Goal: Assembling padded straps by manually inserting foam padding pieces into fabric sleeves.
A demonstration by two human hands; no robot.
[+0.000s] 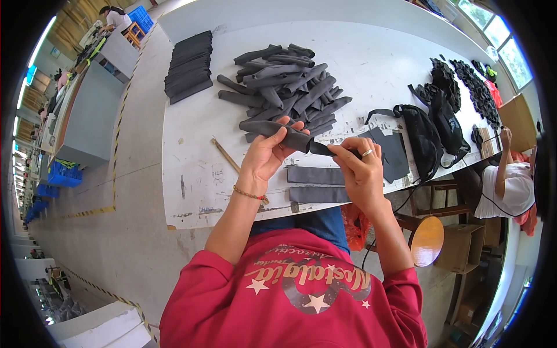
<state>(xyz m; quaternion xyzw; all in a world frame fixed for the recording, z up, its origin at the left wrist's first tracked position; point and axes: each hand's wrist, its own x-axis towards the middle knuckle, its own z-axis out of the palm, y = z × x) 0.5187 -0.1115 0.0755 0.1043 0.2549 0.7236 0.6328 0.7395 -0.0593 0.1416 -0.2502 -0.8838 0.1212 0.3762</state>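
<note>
A dark grey fabric tube (pixel 297 141) lies across my left hand (pixel 264 152), whose fingers and thumb close around it above the table. My right hand (pixel 362 174) pinches a narrow dark piece (pixel 321 149) at the tube's open right end; whether this piece is joined to the tube I cannot tell. Just beyond my hands is a loose pile of similar grey fabric tubes (pixel 272 75). Two flat grey fabric strips (pixel 316 194) lie on the table below the hands, partly hidden by my right hand.
A thin wooden stick (pixel 224 154) lies left of my left hand on the white table (pixel 197 191). Flat grey pieces (pixel 188 66) are stacked at the far left. To the right are dark panels (pixel 394 153) and black bags (pixel 419 142). Another person (pixel 507 188) sits at the right.
</note>
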